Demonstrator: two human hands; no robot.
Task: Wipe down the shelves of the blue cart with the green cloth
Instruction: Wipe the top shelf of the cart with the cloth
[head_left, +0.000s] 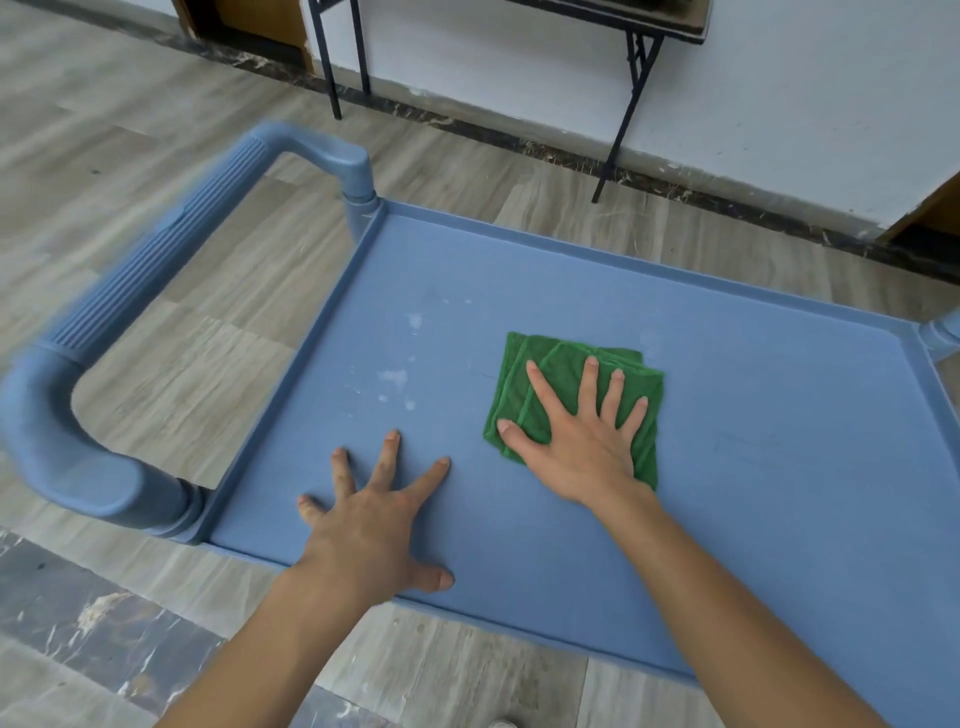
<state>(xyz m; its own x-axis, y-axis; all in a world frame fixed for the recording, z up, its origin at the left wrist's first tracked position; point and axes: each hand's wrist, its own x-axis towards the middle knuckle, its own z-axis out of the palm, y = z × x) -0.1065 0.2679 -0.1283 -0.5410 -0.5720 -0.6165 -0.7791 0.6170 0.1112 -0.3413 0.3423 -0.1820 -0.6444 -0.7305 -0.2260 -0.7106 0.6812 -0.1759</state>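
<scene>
Green cloth (540, 384), folded, lies flat on the top shelf (753, 395) of the blue cart (519, 249), near mid-shelf. Right hand (582, 436) presses on it, fingers (589, 379) straight and spread wide, cloth under palm and fingertips, showing past them on all sides. Left hand (371, 519) flat on the bare shelf left of the cloth, fingers splayed, holding nothing. Whitish smudges (395, 376) left of the cloth. Cart handle (156, 260) farther left. No readable writing.
</scene>
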